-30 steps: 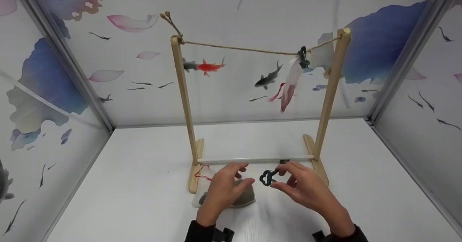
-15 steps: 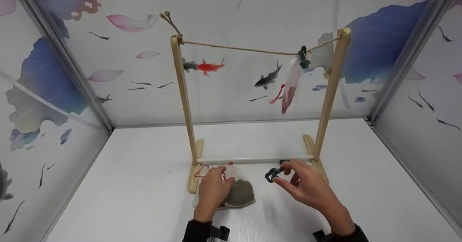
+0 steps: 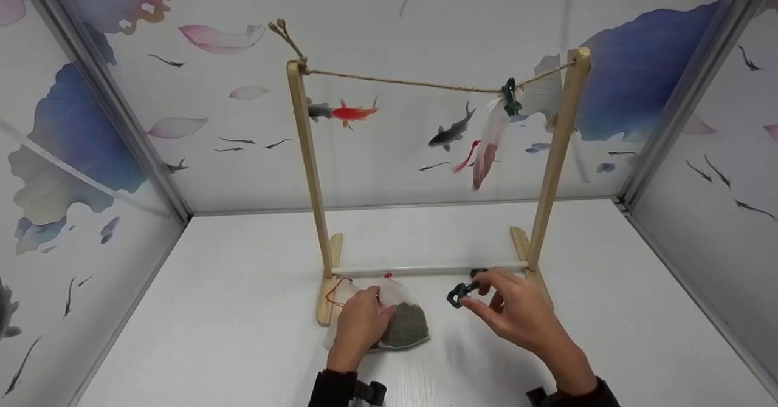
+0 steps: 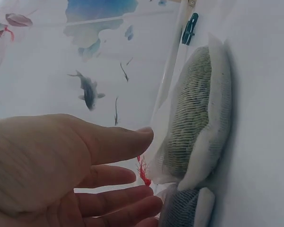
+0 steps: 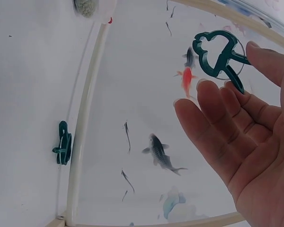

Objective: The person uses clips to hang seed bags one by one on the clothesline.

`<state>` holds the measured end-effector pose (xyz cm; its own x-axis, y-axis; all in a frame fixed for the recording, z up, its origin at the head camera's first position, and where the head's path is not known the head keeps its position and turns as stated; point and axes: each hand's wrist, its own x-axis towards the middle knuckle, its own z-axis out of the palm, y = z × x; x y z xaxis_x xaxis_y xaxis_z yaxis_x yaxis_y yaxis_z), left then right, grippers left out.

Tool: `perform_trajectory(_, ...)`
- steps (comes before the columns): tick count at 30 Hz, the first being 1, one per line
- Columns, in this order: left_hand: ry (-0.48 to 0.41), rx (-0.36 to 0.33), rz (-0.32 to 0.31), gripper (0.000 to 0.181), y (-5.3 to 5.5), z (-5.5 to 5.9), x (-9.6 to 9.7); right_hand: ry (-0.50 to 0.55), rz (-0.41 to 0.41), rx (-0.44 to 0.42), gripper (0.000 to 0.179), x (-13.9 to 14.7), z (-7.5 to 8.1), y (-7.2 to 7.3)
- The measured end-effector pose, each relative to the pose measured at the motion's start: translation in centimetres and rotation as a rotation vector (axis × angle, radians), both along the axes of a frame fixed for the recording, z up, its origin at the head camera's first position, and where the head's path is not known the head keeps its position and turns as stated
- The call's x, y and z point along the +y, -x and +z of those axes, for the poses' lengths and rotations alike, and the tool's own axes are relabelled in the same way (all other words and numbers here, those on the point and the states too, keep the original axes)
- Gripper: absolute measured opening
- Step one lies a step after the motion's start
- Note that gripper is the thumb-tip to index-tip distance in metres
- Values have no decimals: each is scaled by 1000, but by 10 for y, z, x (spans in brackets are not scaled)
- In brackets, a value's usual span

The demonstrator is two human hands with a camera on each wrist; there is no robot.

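Note:
My right hand (image 3: 516, 307) pinches a dark green spring clip (image 5: 224, 60) by its handles between thumb and fingers. The clip's rounded jaws point away from the hand. My left hand (image 3: 360, 321) is at a white mesh sachet (image 3: 406, 327) filled with green herbs, its thumb right at the sachet's left side. In the left wrist view, thumb and fingers stand apart beside the mesh fabric. A second sachet with darker filling (image 4: 179, 208) lies next to the first, mostly hidden by the left hand in the head view. A red cord (image 3: 331, 297) shows beyond that hand.
Behind the hands stands a wooden frame (image 3: 311, 170) with a white bottom rod (image 3: 413, 270). A sachet (image 3: 485, 167) hangs from its twine (image 3: 401, 81) by a green clip (image 3: 510, 97). Another green clip (image 5: 62, 144) lies by the rod. Printed panels surround the white table.
My left hand has moved left and slightly down, uncovering the green herb sachet. My right hand has shifted slightly right with the clip. The hanging sachet sways a little.

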<state>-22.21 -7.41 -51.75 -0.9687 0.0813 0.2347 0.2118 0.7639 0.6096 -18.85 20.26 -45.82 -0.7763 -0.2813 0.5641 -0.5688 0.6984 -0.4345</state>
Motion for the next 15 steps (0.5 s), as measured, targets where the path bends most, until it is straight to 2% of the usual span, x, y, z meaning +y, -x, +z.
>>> perform_trajectory(6, -4, 11, 1, 45, 1, -4, 0, -1, 3, 4, 25, 0, 0, 0)
perform_trajectory(15, -11, 37, -4, 41, 1, -4, 2, -2, 12, -11, 22, 0, -1, 0)
